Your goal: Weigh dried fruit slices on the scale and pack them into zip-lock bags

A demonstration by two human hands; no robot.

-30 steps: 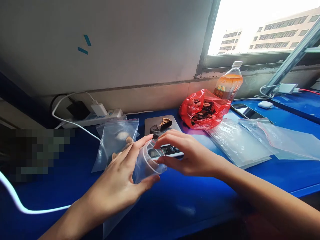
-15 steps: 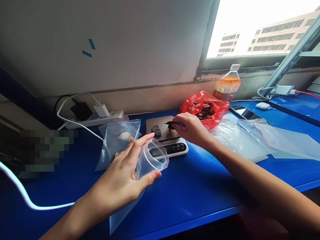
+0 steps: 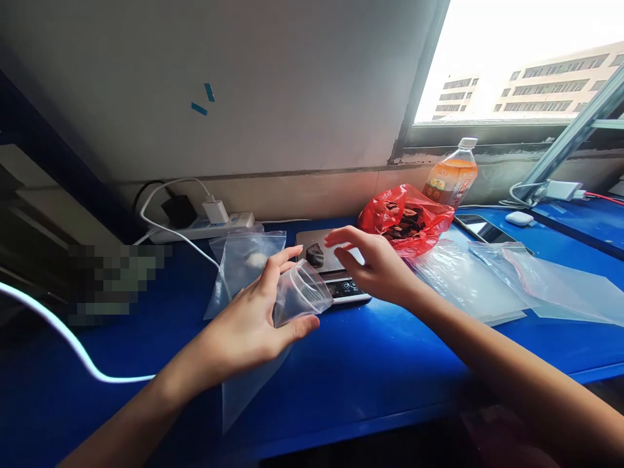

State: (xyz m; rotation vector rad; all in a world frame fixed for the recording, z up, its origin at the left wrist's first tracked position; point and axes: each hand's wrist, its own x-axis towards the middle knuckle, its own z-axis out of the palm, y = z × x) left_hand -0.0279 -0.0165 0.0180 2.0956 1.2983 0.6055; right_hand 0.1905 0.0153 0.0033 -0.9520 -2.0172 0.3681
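Observation:
My left hand [image 3: 253, 315] is wrapped round a clear zip bag [image 3: 302, 296], whose mouth gapes towards the right. Just beyond its fingertips lies a dark brown dried piece [image 3: 315, 255] on the metal plate of a small white kitchen scale [image 3: 336, 260]. Over the right side of that scale hovers my right hand [image 3: 373, 263], fingers curved and apart, with nothing seen in them. Behind my left hand, another clear zip bag [image 3: 253, 244] holds a pale lump, partly hidden by my fingers.
A red plastic bag [image 3: 433, 227] of dark dried pieces stands behind the scale, beside an orange drink bottle [image 3: 451, 175]. Flat clear bags [image 3: 468, 279] and a phone [image 3: 490, 233] lie right. A power strip [image 3: 238, 224] and white cable [image 3: 73, 341] are left.
My right hand was pinching at a dark piece on the scale; its fingers have since parted, and that piece no longer shows. My left hand still holds the bag. The camera view has shifted.

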